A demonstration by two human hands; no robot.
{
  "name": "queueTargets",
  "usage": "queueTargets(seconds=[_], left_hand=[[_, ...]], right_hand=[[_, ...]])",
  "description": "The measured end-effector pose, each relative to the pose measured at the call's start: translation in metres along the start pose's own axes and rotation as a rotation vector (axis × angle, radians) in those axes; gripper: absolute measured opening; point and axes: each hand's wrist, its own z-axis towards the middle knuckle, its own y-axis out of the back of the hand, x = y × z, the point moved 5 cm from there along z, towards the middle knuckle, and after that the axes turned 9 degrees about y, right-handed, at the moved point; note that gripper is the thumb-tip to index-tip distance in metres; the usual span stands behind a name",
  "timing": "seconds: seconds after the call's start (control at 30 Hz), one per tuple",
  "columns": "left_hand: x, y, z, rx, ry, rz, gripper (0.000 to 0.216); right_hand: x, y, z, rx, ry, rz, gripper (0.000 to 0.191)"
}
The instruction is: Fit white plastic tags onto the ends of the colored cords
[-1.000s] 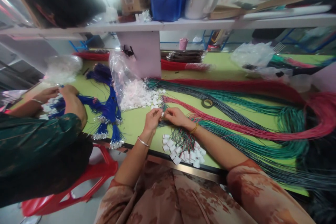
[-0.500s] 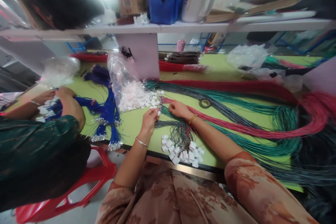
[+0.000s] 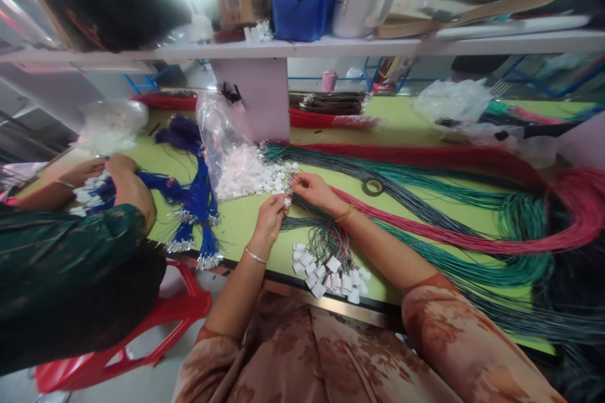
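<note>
My left hand (image 3: 271,213) is closed in a pinch on a small white connector, just below a spill of loose white connectors (image 3: 265,177). My right hand (image 3: 311,189) is closed beside it, fingertips at the ends of the red wires (image 3: 425,227); I cannot make out what it pinches. A finished bunch of red-and-green wires with white connectors (image 3: 331,267) lies near the table's front edge under my wrists. Long green wires (image 3: 425,182) stretch away to the right.
A clear bag (image 3: 220,132) holds more connectors. A tape roll (image 3: 373,186) lies among the wires. At the left, another person's hands (image 3: 106,170) work blue wire bundles (image 3: 196,201) above a red stool (image 3: 142,334). A cluttered shelf (image 3: 307,47) spans the back.
My hands were together a second ago, then parted. My right hand reached up to the wire ends by the loose connectors; my left hand stayed nearly still.
</note>
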Motion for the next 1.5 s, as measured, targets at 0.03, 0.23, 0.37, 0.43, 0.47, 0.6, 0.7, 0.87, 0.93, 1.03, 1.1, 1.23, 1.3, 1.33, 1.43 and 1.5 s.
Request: queueTargets(seconds=[0.03,0.23,0.37,0.43,0.47,0.6,0.7,0.87,0.93,1.03,1.1,1.23,1.3,1.33,1.43,1.5], left_hand=[[0.000,0.001,0.000,0.002,-0.003,-0.010,0.026],[0.001,0.004,0.002,0.026,0.011,-0.088,0.025],[0.002,0.001,0.002,0.039,0.018,-0.100,0.023],[0.001,0.000,0.002,0.045,0.015,-0.095,0.023],[0.001,0.000,0.002,0.050,0.015,-0.090,0.024],[-0.001,-0.002,0.000,0.070,0.008,-0.063,0.025],[-0.001,-0.003,-0.002,0.066,-0.011,-0.030,0.027],[0.000,-0.007,-0.004,0.027,-0.102,0.123,0.030],[0.001,-0.006,-0.004,-0.005,-0.126,0.138,0.030],[0.004,-0.003,-0.002,-0.049,-0.111,0.086,0.029],[0.006,-0.003,-0.001,-0.067,-0.101,0.064,0.030],[0.008,-0.004,-0.002,-0.089,-0.141,0.093,0.034],[0.010,-0.004,-0.002,-0.095,-0.149,0.111,0.035],[0.011,-0.004,-0.001,-0.097,-0.145,0.113,0.035],[0.013,-0.004,0.001,-0.091,-0.116,0.089,0.035],[0.014,-0.005,0.002,-0.079,-0.089,0.071,0.034]], right_hand=[[0.005,-0.003,0.001,0.007,0.006,0.022,0.017],[0.008,-0.004,-0.013,-0.009,-0.022,0.006,0.014],[0.002,-0.002,-0.025,-0.003,-0.046,-0.033,0.016],[0.002,-0.004,-0.029,0.033,-0.059,-0.035,0.017],[0.003,-0.006,-0.030,0.053,-0.060,-0.028,0.018],[0.002,-0.010,-0.031,0.110,-0.099,0.047,0.022],[-0.005,-0.015,-0.033,0.142,-0.190,0.155,0.024],[-0.014,-0.023,-0.037,0.106,-0.297,0.314,0.028],[-0.014,-0.022,-0.037,0.070,-0.246,0.259,0.027],[-0.008,-0.017,-0.034,0.033,-0.090,0.080,0.023],[-0.006,-0.018,-0.035,0.039,-0.045,-0.011,0.021],[-0.005,-0.021,-0.041,0.018,-0.088,-0.127,0.022],[-0.005,-0.020,-0.040,0.028,-0.062,-0.167,0.025],[-0.005,-0.017,-0.036,0.044,-0.033,-0.174,0.025],[-0.016,0.003,-0.012,0.038,0.007,-0.237,0.024],[-0.033,0.022,0.010,-0.047,-0.091,-0.433,0.021]])
